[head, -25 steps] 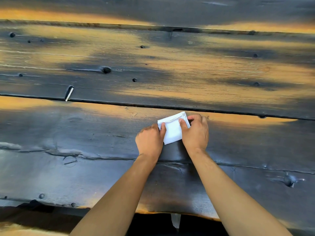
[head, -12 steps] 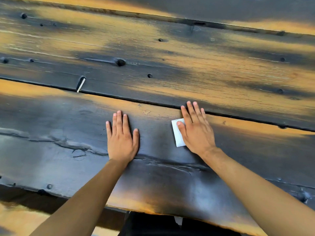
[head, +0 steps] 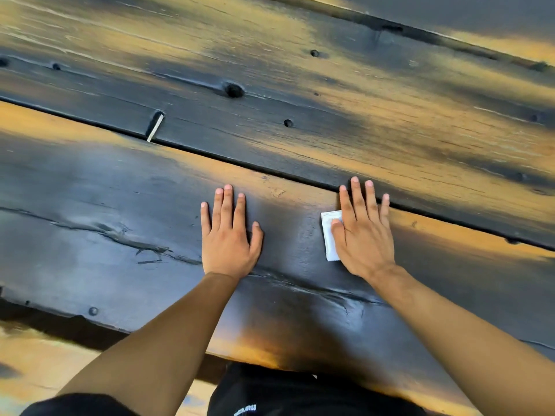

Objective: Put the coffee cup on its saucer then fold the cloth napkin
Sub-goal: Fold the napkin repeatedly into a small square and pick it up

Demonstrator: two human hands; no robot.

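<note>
A small white folded cloth napkin (head: 329, 235) lies flat on the dark wooden table (head: 120, 205), mostly covered. My right hand (head: 365, 232) rests flat on top of it, fingers spread, with only the napkin's left strip showing beside the thumb. My left hand (head: 229, 234) lies palm down on the bare wood to the left, a hand's width from the napkin, holding nothing. No coffee cup or saucer is in view.
The table is made of wide charred planks with a dark gap (head: 270, 169) running across just beyond my fingertips. A pale sliver (head: 154, 130) sticks out of that gap at the left. The table's near edge (head: 90, 322) is just below my forearms.
A second ago both hands pinched the folded napkin together. The left hand has let go and moved left onto the wood; the right hand has flattened over the napkin. The view has tilted.
</note>
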